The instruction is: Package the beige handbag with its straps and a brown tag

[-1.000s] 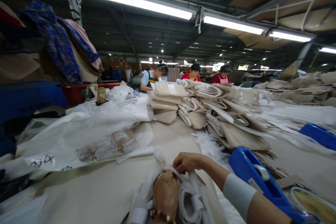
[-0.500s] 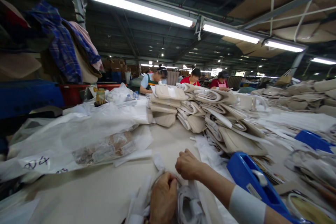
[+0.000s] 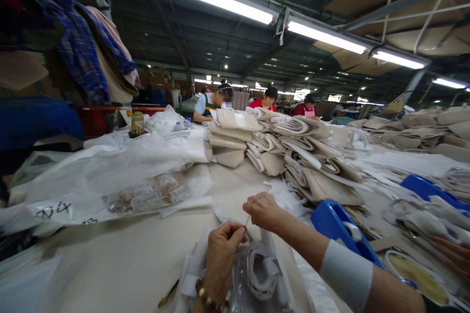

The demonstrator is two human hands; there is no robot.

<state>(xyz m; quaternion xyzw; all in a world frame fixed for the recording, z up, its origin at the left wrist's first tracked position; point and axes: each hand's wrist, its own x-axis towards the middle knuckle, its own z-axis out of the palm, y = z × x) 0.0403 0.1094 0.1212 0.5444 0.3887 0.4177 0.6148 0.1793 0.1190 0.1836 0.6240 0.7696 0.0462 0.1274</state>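
Note:
My left hand [image 3: 222, 249], with a beaded bracelet at its wrist, pinches one end of a thin pale string [image 3: 248, 221]. The string rises short and straight to my right hand [image 3: 261, 209], whose closed fingers grip its other end. Right below both hands lies a beige-and-white folded bag piece with a coiled whitish strap [image 3: 259, 274] under clear plastic. White wrapping foam [image 3: 196, 269] runs along its left side. What my curled right fingers cover is hidden.
Folded beige bag pieces [image 3: 235, 129] are stacked ahead. A large translucent plastic bag [image 3: 91, 181] lies left on the table [image 3: 121, 259]. A blue tape dispenser [image 3: 341, 234] stands by my right forearm. Several people work across the table.
My hands have lifted a little from the bundle, and my left hand has turned upward. The string between them now shows, and more of the coiled strap is uncovered.

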